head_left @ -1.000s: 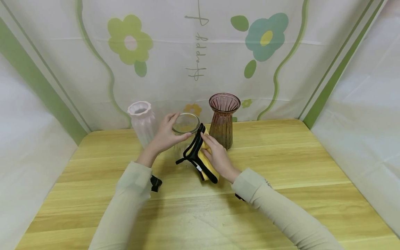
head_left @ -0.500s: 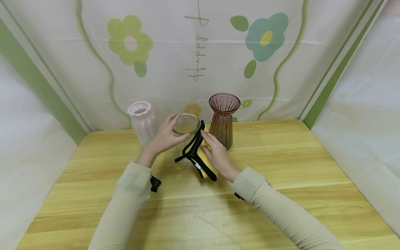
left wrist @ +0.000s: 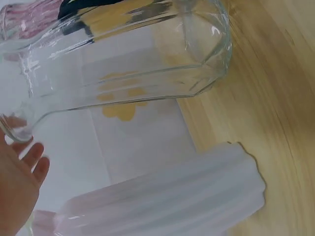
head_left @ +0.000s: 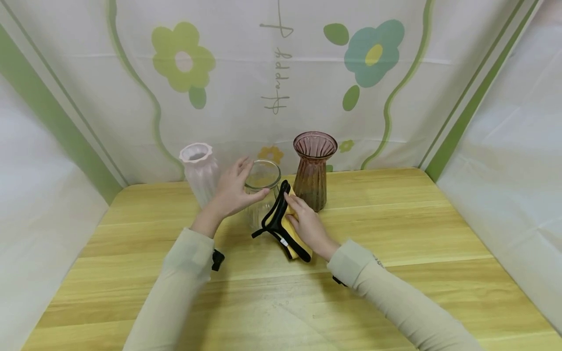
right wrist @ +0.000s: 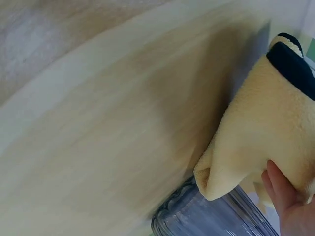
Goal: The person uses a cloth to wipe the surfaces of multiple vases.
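A clear glass vase (head_left: 262, 202) stands upright mid-table; in the left wrist view its glass body (left wrist: 142, 59) lies sideways across the picture. My left hand (head_left: 230, 195) is at its rim, thumb extended in front and fingers spread behind. In the left wrist view the fingers (left wrist: 33, 156) look loose beside the rim; firm contact is not visible. My right hand (head_left: 309, 225) holds a folded yellow cloth with black edging (head_left: 285, 229), close to the vase's right side. The right wrist view shows the cloth's fuzzy yellow face (right wrist: 261, 123) under my fingers.
A pale pink fluted vase (head_left: 201, 170) stands behind my left hand. To the right of the clear vase is a purple-brown ribbed glass vase (head_left: 312, 180), close to the cloth. The wooden table (head_left: 395, 302) ends at a flower-printed fabric backdrop (head_left: 246, 107).
The cloth and my right hand rise slightly, then shift down and right, away from the vase rim. My left fingers look more spread at the rim now. The vases stay nearly in place.
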A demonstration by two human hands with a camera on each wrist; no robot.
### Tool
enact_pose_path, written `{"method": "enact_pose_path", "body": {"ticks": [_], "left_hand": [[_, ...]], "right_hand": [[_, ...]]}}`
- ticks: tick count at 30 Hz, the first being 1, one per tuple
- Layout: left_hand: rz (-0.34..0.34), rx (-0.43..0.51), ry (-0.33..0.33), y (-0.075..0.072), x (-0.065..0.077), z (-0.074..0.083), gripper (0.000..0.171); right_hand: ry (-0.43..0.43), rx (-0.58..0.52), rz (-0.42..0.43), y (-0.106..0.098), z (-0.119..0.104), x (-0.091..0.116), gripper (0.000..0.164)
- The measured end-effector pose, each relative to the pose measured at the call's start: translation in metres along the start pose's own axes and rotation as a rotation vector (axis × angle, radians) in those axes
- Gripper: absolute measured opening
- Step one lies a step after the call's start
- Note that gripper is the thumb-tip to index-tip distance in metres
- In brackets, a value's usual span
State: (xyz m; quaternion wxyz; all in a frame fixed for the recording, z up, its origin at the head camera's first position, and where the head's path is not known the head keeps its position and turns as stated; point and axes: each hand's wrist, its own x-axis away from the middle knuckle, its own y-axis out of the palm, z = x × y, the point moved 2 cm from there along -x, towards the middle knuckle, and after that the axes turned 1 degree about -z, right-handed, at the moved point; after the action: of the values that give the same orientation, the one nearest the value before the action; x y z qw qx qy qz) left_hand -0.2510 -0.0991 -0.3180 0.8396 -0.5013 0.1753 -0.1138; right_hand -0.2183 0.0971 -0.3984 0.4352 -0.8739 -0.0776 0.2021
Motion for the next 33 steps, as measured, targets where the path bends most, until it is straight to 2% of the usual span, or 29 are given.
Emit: {"method": "enact_pose_path", "body": {"ticks": [5,10,17,24,33], "left_hand": [[0.072,-0.154,0.005,0.0,0.0,0.004,0.09],[0.104,-0.212,0.042,0.0,0.001,0.004,0.086],[0.072,-0.156,0.052,0.001,0.002,0.002,0.082],[0.077,-0.087,0.074,0.001,0.002,0.0,0.084],[0.025,-0.037,0.016,0.002,0.001,-0.005,0.088]], "right_hand": [[-0.024,-0.011,0.029,-0.003,-0.002,-0.004,0.057],[-0.04,-0.02,0.053,-0.01,-0.008,-0.008,0.058],[-0.022,-0.027,0.035,-0.013,-0.015,-0.011,0.058],[-0.025,0.004,0.017,-0.006,-0.009,-0.009,0.057],[-0.028,0.035,-0.013,0.003,0.001,-0.003,0.054]]}}
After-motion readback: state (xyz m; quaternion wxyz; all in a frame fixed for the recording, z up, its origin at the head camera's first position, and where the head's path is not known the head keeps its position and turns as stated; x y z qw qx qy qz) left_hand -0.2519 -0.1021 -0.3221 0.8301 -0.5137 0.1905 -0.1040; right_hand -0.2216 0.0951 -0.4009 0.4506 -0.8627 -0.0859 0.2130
